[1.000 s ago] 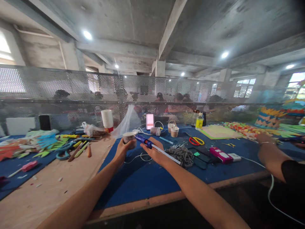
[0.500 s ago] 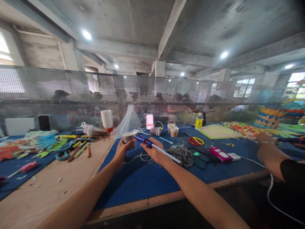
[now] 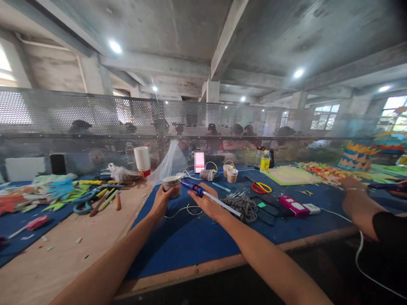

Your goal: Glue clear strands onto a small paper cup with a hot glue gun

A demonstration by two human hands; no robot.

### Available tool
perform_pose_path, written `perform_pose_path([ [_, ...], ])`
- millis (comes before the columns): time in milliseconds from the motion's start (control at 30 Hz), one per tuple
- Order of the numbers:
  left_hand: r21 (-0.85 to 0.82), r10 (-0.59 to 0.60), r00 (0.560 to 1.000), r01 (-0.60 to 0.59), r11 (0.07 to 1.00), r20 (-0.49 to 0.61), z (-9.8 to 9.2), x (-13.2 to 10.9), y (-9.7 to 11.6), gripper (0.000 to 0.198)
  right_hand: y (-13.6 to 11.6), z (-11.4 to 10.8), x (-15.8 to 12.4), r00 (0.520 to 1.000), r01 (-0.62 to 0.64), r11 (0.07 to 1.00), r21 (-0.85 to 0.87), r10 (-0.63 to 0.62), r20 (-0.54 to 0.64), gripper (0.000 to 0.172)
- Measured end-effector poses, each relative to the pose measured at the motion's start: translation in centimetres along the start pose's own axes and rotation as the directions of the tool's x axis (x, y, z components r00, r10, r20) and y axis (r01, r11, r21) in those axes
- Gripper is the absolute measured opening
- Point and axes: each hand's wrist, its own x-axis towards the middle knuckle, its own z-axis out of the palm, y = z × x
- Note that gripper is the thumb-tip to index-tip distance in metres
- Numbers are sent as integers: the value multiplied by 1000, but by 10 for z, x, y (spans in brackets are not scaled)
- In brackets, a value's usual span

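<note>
My left hand (image 3: 161, 202) is closed round a small paper cup (image 3: 172, 186) wrapped in greyish cord, held above the blue mat (image 3: 178, 250). In my right hand (image 3: 206, 201) is a blue hot glue gun (image 3: 194, 187). Its nozzle points left and meets or nearly meets the cup's side; I cannot tell which. A white glue stick (image 3: 227, 206) sticks out of the gun's back end. Beyond the hands a second cord-wrapped cup (image 3: 207, 174) lies on its side. To the right of my right hand is a tangled heap of grey cord (image 3: 244, 205).
Scissors (image 3: 261, 187), a pink box (image 3: 292, 206) and a yellow bottle (image 3: 265, 162) lie or stand on the right. Another person's arm (image 3: 362, 203) reaches in there. Tools and paper cut-outs (image 3: 57, 190) crowd the left, near stacked cups (image 3: 142, 159). A perforated screen (image 3: 140, 114) closes the back.
Almost nothing differs. The cup in my left hand has tipped or turned very slightly, and the view has shifted a little. Both hands keep their hold.
</note>
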Motion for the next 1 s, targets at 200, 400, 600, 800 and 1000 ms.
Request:
perform_pose_path([
  [200, -5, 4, 1000, -4, 1000, -12, 0, 1, 0, 60, -1, -1, 1, 1000, -18, 999, -28, 18, 11, 32],
  [400, -30, 0, 1000, 0, 1000, -7, 0, 0, -1, 59, -1, -2, 0, 1000, -13, 998, -61, 14, 16, 30],
  [600, -42, -11, 1000, 11, 999, -10, -1, 1, -1, 61, -1, -2, 1, 1000, -9, 999, -35, 9, 15, 30],
  [800, -40, -13, 1000, 12, 999, -11, 0, 3, -2, 59, 1, -1, 1, 1000, 18, 996, -83, -19, -2, 29],
  [1000, -50, -18, 1000, 18, 999, -9, 0, 2, -1, 60, -1, -3, 1, 1000, 0, 995, -103, -1, -5, 29],
])
